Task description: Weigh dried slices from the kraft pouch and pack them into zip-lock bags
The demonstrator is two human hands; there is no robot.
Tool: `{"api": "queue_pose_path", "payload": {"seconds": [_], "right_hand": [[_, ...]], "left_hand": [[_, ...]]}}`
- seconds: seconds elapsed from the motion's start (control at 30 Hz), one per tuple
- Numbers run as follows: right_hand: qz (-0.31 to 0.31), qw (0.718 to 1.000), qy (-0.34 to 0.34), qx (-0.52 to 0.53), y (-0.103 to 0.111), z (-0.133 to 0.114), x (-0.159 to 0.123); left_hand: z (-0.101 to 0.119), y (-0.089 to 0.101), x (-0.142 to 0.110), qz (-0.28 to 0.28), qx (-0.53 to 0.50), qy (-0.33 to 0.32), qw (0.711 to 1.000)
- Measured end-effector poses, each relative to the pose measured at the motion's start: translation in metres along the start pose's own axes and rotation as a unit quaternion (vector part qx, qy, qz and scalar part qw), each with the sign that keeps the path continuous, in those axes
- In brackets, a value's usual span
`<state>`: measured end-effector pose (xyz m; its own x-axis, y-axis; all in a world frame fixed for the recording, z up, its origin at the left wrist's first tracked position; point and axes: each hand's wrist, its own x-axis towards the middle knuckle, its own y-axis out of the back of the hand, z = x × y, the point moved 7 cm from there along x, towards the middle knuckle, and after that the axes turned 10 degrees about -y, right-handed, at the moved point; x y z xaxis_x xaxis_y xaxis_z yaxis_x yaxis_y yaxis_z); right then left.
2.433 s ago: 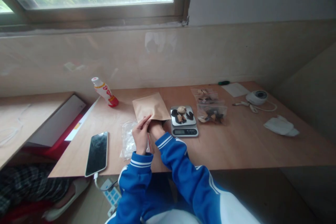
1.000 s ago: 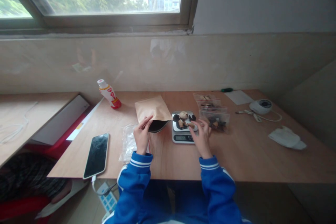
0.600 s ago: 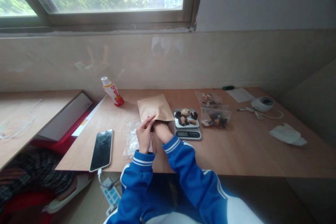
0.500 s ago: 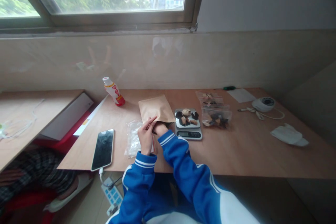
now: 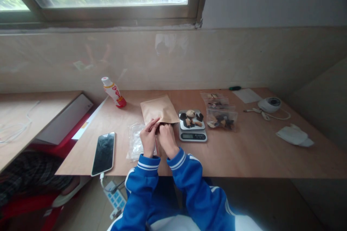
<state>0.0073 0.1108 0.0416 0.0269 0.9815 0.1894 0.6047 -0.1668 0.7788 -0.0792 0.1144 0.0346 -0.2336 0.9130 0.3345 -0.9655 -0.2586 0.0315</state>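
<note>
A brown kraft paper bag (image 5: 159,109) lies on the table with its mouth facing me. My left hand (image 5: 149,135) pinches the left part of the bag's near edge. At the mouth, my right hand (image 5: 167,138) has its fingers curled, with the tips partly hidden in the bag; what they grip cannot be made out. Under and beside my left hand is a pile of clear plastic bags (image 5: 134,144). Just right of the paper bag stands a kitchen scale (image 5: 182,130), bearing several dark and tan dried pieces (image 5: 191,114).
Zip bags of dried pieces (image 5: 222,120) lie right of the scale. Farther right are a white camera (image 5: 269,104) with its cable, a paper sheet (image 5: 247,95) and a crumpled white cloth or tissue (image 5: 295,135). Leftward are a drink bottle (image 5: 114,93) and a plugged-in phone (image 5: 103,154).
My right hand has drawn back out of the bag, so its knuckles now show at the mouth. The left hand keeps its pinch. The whole view has shifted slightly.
</note>
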Motion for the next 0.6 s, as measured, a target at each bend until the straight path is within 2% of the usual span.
{"api": "queue_pose_path", "payload": {"seconds": [0.07, 0.17, 0.27, 0.37, 0.5, 0.6], "right_hand": [[0.021, 0.999, -0.030, 0.022, 0.012, 0.008, -0.014], [0.051, 0.990, -0.047, 0.120, 0.036, 0.026, -0.037], [0.061, 0.966, -0.093, 0.234, 0.057, 0.059, -0.051], [0.054, 0.939, -0.150, 0.304, 0.068, 0.096, -0.056], [0.118, 0.935, -0.167, 0.290, 0.083, 0.128, -0.055], [0.178, 0.945, -0.138, 0.237, 0.090, 0.138, -0.052]], "left_hand": [[0.000, 0.000, 0.003, 0.001, 0.002, -0.002, 1.000], [0.000, -0.001, 0.006, 0.001, 0.004, -0.001, 1.000], [0.000, -0.003, 0.007, 0.000, 0.009, -0.009, 1.000], [-0.001, -0.004, 0.008, 0.002, 0.017, -0.019, 1.000], [-0.002, -0.003, 0.010, 0.000, 0.032, -0.021, 0.999], [-0.002, -0.002, 0.011, 0.000, 0.037, -0.022, 0.999]]}}
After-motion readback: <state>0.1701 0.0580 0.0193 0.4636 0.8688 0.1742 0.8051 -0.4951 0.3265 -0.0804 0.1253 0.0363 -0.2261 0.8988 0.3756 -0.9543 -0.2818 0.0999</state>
